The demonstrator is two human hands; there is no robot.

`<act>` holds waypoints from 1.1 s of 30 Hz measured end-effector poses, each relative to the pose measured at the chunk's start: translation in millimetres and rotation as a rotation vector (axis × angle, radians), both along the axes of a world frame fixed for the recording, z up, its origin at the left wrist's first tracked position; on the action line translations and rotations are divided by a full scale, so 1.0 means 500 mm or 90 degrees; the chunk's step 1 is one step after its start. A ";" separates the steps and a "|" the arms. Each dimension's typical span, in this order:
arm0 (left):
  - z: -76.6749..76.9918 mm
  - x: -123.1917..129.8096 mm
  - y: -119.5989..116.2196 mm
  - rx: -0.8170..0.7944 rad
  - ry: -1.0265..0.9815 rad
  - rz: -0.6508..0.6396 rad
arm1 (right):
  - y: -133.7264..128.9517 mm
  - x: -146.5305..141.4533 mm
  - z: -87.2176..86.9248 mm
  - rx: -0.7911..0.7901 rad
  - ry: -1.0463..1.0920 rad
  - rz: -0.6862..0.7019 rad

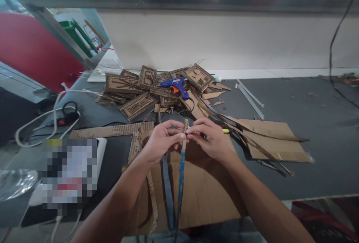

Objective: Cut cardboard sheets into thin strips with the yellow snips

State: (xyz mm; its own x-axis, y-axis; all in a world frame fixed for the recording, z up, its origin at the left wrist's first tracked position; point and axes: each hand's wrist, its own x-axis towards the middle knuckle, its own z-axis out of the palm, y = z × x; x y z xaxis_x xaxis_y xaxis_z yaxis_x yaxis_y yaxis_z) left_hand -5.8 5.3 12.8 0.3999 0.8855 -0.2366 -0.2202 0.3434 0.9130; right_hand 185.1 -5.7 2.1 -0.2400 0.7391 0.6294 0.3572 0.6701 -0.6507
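Note:
Both hands meet over a large cardboard sheet (207, 194) in front of me. My left hand (165, 138) pinches a narrow cardboard strip (181, 168) near its upper end; the strip has a blue printed face and hangs down toward me. The fingers of my right hand (207, 136) are closed on the same strip, just beside the left fingertips. Its upper tip shows ridged corrugation. A second blue-faced strip (167, 190) and a pale, ragged strip (153, 202) hang or lie to the left of it.
Behind the hands, a blue glue gun (176, 85) rests on a pile of cardboard panels (137, 106). Long cardboard strips (260, 134) cross a flat cardboard piece (280, 142) at right. White cables (54, 110) and a clear plastic bottle (18, 183) lie at left.

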 end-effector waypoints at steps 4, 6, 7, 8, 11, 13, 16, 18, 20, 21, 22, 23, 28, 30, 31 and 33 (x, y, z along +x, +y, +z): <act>0.000 -0.005 0.000 0.011 0.034 -0.032 | 0.001 0.002 -0.003 -0.003 -0.010 0.010; 0.000 -0.006 0.000 0.011 0.044 -0.037 | 0.001 0.002 -0.005 -0.011 -0.011 0.015; 0.000 -0.007 0.000 0.012 0.047 -0.039 | 0.001 0.002 -0.005 -0.014 -0.011 0.018; 0.000 -0.007 0.000 0.013 0.048 -0.042 | 0.001 0.002 -0.005 -0.015 -0.010 0.020; -0.001 -0.006 0.001 0.016 0.046 -0.044 | -0.002 -0.001 -0.003 -0.024 -0.013 0.021; 0.000 -0.004 0.002 0.011 0.042 -0.038 | -0.004 -0.003 -0.002 -0.030 -0.017 0.021; 0.002 -0.002 0.002 0.003 0.028 -0.024 | -0.005 -0.005 0.000 -0.014 -0.012 0.022; 0.003 -0.001 0.001 0.000 0.017 -0.020 | -0.006 -0.005 0.000 0.011 -0.009 0.021; 0.004 -0.001 0.001 0.000 0.005 -0.020 | -0.005 -0.005 -0.001 0.031 -0.004 0.012; 0.004 -0.001 0.000 0.000 0.000 -0.020 | -0.005 -0.005 -0.001 0.037 -0.001 0.005; 0.004 -0.002 0.000 0.000 -0.003 -0.022 | -0.005 -0.005 -0.002 0.041 0.001 0.000; 0.004 -0.002 0.000 0.000 -0.004 -0.023 | -0.004 -0.004 -0.003 0.043 0.002 -0.003; -0.001 -0.003 0.000 0.009 0.026 -0.032 | -0.001 -0.001 -0.006 0.022 -0.005 0.010; -0.002 -0.004 0.001 0.011 0.037 -0.034 | -0.001 0.000 -0.006 0.007 -0.004 0.017; -0.002 -0.004 0.001 0.010 0.040 -0.034 | -0.002 -0.001 -0.006 0.001 -0.003 0.017; 0.000 -0.003 0.001 0.005 0.039 -0.031 | -0.003 -0.002 -0.005 -0.012 0.002 0.011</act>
